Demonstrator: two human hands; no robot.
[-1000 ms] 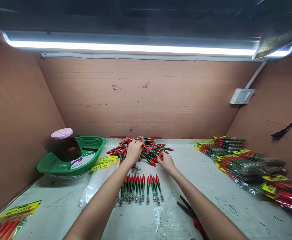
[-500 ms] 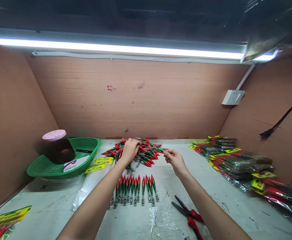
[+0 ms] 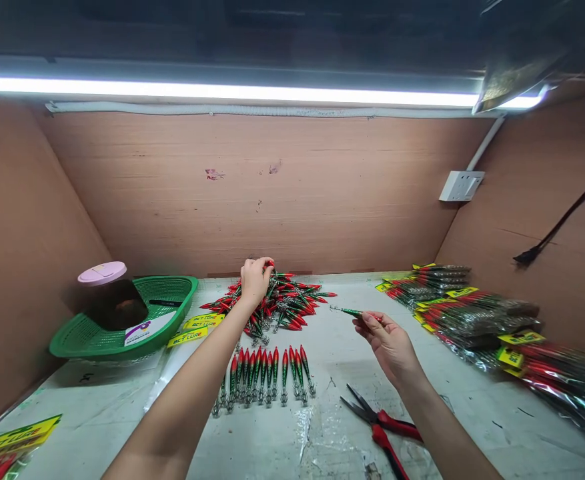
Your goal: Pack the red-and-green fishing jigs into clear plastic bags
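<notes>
A heap of red-and-green fishing lures (image 3: pixel 292 303) with metal hooks lies at the back of the bench. My left hand (image 3: pixel 255 279) is closed on a tangled clump of lures lifted a little above the heap. To the right of the heap, my right hand (image 3: pixel 387 340) pinches one green lure (image 3: pixel 348 311) at its end, holding it in the air. In front of the heap a row of several lures (image 3: pixel 267 373) is laid out side by side, hooks toward me.
A green basket (image 3: pixel 172 300) with a dark jar (image 3: pixel 109 300) stands at the left, yellow label cards (image 3: pixel 197 327) beside it. Bagged lures (image 3: pixel 477 313) pile up at the right. Red-handled pliers (image 3: pixel 379 423) lie near my right forearm. Wooden walls close three sides.
My right hand drew away from the heap to the right and toward me, carrying one lure. My left hand rose slightly, lifting a clump of lures.
</notes>
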